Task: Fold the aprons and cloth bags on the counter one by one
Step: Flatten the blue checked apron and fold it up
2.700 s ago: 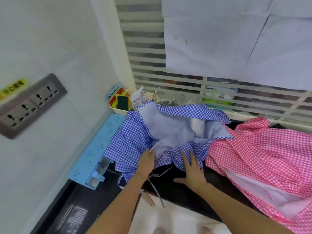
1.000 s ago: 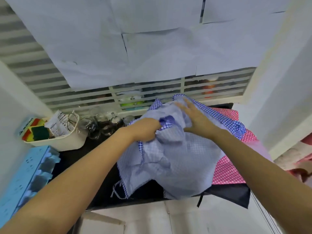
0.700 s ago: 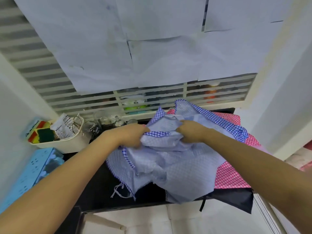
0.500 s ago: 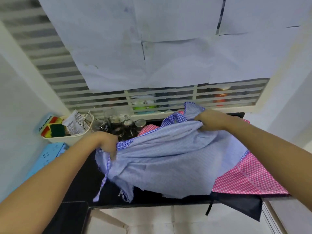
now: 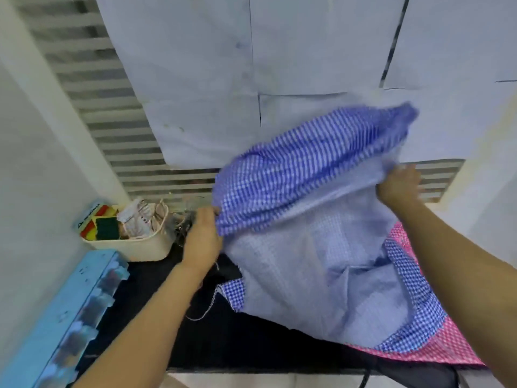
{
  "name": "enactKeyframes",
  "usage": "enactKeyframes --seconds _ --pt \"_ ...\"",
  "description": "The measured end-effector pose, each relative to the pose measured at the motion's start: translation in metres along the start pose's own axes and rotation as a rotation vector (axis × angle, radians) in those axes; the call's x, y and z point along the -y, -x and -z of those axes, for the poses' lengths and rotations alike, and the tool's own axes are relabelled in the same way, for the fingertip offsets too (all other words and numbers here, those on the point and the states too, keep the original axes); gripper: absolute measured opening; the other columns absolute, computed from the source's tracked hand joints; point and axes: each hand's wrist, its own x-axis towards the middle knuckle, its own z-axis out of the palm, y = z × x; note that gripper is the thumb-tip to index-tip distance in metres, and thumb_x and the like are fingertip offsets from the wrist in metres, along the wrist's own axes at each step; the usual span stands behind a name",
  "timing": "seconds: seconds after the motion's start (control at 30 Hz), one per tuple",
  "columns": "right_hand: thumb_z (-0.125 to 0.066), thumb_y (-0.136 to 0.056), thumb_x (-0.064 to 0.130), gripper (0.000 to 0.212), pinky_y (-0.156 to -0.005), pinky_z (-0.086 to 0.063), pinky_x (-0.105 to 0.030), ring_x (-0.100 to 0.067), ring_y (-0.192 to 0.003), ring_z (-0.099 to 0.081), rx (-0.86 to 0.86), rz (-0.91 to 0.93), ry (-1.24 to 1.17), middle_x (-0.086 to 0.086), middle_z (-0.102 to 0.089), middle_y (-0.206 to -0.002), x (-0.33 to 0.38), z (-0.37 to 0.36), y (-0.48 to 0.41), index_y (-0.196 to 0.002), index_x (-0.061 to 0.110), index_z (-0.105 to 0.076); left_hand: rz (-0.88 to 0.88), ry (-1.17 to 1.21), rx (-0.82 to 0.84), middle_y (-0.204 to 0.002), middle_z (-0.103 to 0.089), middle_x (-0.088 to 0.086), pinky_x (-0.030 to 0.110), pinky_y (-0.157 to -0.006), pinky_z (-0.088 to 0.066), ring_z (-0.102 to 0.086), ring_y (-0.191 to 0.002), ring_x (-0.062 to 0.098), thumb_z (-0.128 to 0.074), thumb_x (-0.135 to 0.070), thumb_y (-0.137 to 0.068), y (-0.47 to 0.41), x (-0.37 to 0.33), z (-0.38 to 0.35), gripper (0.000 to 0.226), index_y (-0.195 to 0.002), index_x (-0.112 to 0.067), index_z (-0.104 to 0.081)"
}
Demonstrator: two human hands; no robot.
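Blue checked apron [image 5: 313,219] is billowing above the counter [image 5: 223,337], its hem trailing on the pink apron [image 5: 447,351] at right, the left hand [image 5: 202,242] and right hand [image 5: 398,186] each pinching its top edge with curled fingers, so the swinging cloth is risking knocking the basket [image 5: 140,247] at far left.

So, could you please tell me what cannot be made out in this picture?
Head view:
The pink apron: mostly covered by the blue apron.
The blue apron's raised top: motion-blurred.
The glassware by the window: blurred, partly behind the left hand.
The right hand: fingertips hidden in the cloth.
The dark cloth: cut off by the bottom edge.
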Motion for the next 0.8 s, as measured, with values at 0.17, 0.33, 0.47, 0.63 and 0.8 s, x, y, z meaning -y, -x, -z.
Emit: enactKeyframes --seconds 0.17,0.33,0.47,0.63,0.8 --pt "-0.052 -0.096 0.03 0.065 -0.112 -0.019 -0.043 -0.039 -0.137 -0.027 0.385 -0.109 -0.006 -0.023 -0.03 -0.149 -0.061 -0.052 0.054 -0.148 0.003 -0.025 0.088 -0.206 0.604 -0.16 -0.004 0.009 0.039 -0.117 -0.008 -0.007 -0.148 0.026 -0.068 -0.025 -0.085 0.055 0.055 -0.074 0.087 -0.152 -0.017 -0.012" --pt "-0.067 -0.06 0.045 0.083 -0.098 -0.039 -0.055 -0.051 -0.114 -0.049 0.198 -0.483 -0.257 -0.038 -0.049 -0.121 -0.144 -0.112 0.141 -0.12 -0.011 -0.05 0.519 0.08 0.225 -0.14 -0.042 0.024 0.046 -0.109 -0.033 -0.039 -0.131 0.04 -0.081 -0.025 -0.072 0.122 0.068 -0.11 0.084 -0.138 0.003 -0.039" --pt "-0.087 -0.064 0.022 0.102 -0.108 -0.028 -0.052 -0.047 -0.13 -0.035 0.187 -0.745 -0.41 -0.036 -0.033 -0.142 -0.164 -0.12 0.208 -0.139 -0.012 -0.028 0.921 0.118 0.326 -0.132 -0.045 0.03 0.045 -0.101 -0.037 -0.045 -0.122 0.042 -0.085 -0.046 -0.063 0.143 0.055 -0.127 0.108 -0.137 0.012 -0.032" --pt "-0.075 -0.079 0.014 0.051 -0.093 -0.046 -0.043 -0.028 -0.098 -0.053 0.222 -0.953 -0.909 -0.016 -0.057 -0.115 -0.177 -0.122 0.223 -0.119 -0.008 -0.052 1.375 0.926 0.277 -0.111 -0.064 0.014 0.038 -0.087 -0.044 -0.061 -0.099 0.028 -0.075 -0.034 -0.078 0.135 0.02 -0.141 0.063 -0.128 -0.002 -0.054" --pt "-0.06 -0.088 0.01 0.017 -0.052 -0.053 -0.027 -0.021 -0.054 -0.061 0.373 -0.861 -1.404 -0.005 -0.065 -0.056 -0.122 -0.059 0.223 -0.073 0.001 -0.062 1.597 1.313 0.514 -0.113 -0.059 0.013 0.049 -0.097 -0.038 -0.054 -0.101 0.03 -0.073 -0.052 -0.069 0.13 -0.02 -0.146 0.07 -0.124 -0.011 -0.055"
